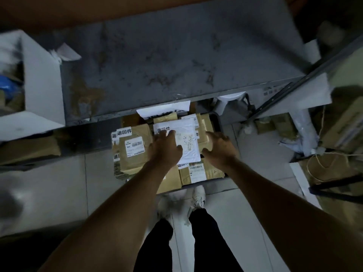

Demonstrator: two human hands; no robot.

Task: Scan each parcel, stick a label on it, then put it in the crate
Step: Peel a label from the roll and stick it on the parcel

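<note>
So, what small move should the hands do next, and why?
Probably let go and lift both hands away: the white parcel already lies on the brown parcels in the crate, with the left hand and right hand resting on it.

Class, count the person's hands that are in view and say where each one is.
2. The left hand rests on the white parcel atop the pile; the right hand is on a brown parcel beside it.

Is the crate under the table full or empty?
Full: brown parcels pile above the crate rim, a white parcel on top.
</note>
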